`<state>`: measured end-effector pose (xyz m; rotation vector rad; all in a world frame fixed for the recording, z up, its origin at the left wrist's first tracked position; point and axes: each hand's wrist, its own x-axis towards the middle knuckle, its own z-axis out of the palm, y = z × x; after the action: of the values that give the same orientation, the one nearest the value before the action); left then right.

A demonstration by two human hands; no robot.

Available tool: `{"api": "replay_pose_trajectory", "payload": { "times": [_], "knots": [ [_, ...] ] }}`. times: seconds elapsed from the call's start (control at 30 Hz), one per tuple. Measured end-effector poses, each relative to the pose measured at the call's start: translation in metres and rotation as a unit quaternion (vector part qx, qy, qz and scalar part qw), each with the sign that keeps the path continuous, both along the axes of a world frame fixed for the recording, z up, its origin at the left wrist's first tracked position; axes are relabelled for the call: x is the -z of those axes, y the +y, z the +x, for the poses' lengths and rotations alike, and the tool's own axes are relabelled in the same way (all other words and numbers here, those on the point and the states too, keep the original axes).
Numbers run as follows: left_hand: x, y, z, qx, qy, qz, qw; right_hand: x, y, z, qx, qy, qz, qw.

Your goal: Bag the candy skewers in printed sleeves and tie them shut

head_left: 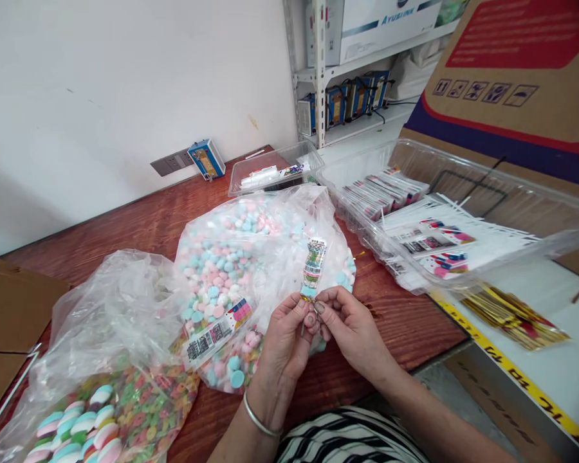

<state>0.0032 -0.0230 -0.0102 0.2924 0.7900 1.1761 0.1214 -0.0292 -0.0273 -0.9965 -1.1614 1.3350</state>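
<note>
A small clear candy packet [313, 262] with a printed label stands upright above my fingertips, colourful sweets inside. My left hand [289, 331] is closed on its gathered lower end. A gold twist tie [307, 298] lies around that end, and my right hand [350, 325] pinches there with thumb and forefinger; the fingers partly hide the tie. Just behind my hands lies a large clear bag [222, 257] of pink, blue and white candies. A flat printed wrapper [219, 331] rests on it, left of my left hand.
At the left is another plastic bag [149, 405] with ring candies and striped marshmallows. A clear tray [463, 283] of printed wrappers and white sticks stands to the right, near gold twist ties [511, 315]. Behind are a smaller tray [275, 170] and a cardboard box [516, 71].
</note>
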Motion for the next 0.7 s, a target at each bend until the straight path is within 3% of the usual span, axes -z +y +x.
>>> {"api": "replay_pose_trajectory", "payload": {
  "times": [0.1, 0.2, 0.5, 0.7],
  "knots": [
    [0.003, 0.001, 0.0, -0.001, -0.037, -0.018, 0.999, -0.005, 0.001, 0.0, -0.018, 0.033, -0.03, 0.999],
    [0.006, 0.001, 0.0, -0.002, -0.049, -0.011, 0.999, -0.011, 0.001, 0.002, -0.015, -0.007, -0.022, 1.0],
    [0.011, -0.003, 0.001, -0.023, 0.028, 0.039, 0.999, -0.016, 0.003, 0.004, 0.008, -0.115, 0.012, 0.993],
    [0.013, -0.004, 0.002, -0.012, 0.037, 0.045, 0.998, -0.017, 0.005, 0.003, -0.003, -0.085, -0.019, 0.996]
  ]
}}
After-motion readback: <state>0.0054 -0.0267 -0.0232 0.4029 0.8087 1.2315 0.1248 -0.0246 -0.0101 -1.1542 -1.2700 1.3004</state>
